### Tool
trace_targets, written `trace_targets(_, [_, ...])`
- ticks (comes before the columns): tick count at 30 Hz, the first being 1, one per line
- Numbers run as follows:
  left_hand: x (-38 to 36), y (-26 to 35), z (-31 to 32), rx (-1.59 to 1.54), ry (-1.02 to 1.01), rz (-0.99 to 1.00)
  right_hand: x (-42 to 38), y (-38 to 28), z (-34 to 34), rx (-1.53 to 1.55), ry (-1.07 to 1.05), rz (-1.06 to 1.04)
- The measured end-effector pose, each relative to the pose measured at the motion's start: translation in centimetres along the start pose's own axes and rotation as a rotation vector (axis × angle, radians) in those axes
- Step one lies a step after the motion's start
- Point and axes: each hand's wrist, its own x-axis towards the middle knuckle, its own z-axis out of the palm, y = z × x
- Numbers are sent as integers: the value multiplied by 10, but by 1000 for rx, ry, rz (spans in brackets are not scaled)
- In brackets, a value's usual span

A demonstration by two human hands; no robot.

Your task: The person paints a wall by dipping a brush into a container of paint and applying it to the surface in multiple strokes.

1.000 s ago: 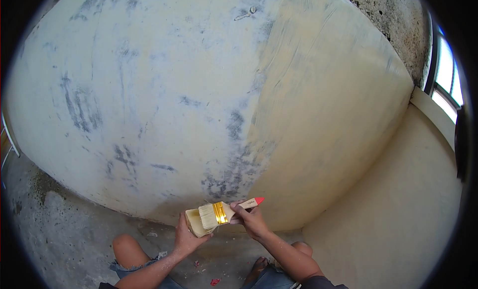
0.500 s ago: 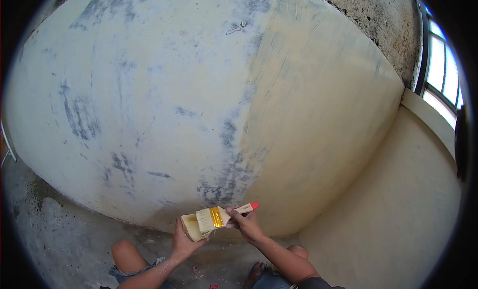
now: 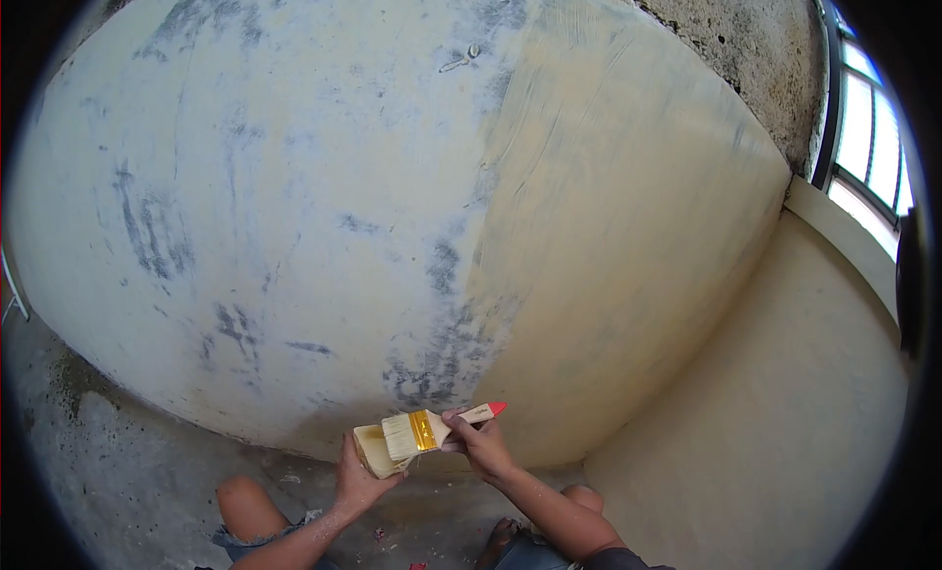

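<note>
My right hand (image 3: 478, 442) is closed round the wooden handle of a wide paintbrush (image 3: 424, 432), which has a gold ferrule, pale bristles and a red handle tip. In my left hand (image 3: 360, 477) sits a small cream-coloured container (image 3: 369, 440), its open top facing up toward me. The bristles overlap the container's right side and rim in this view. Behind both hands rises a wall (image 3: 324, 227), whitish with dark scuffed patches on the left and coated cream-yellow on the right.
A second cream wall (image 3: 756, 393) meets the first at a corner on the right. A barred window (image 3: 868, 129) is at upper right. Grey concrete floor (image 3: 128, 472) lies below, with small red scraps (image 3: 419, 566) near my feet. Rough bare wall (image 3: 746, 50) runs along the top.
The whole view has shifted slightly to the left. The brush and the container stay together, with both hands keeping nearly the same pose.
</note>
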Motion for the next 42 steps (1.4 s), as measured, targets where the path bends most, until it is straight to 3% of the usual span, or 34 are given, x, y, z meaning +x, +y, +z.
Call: trace_targets(42, [0, 0, 4, 39, 8, 29, -4, 5, 1, 23, 35, 19])
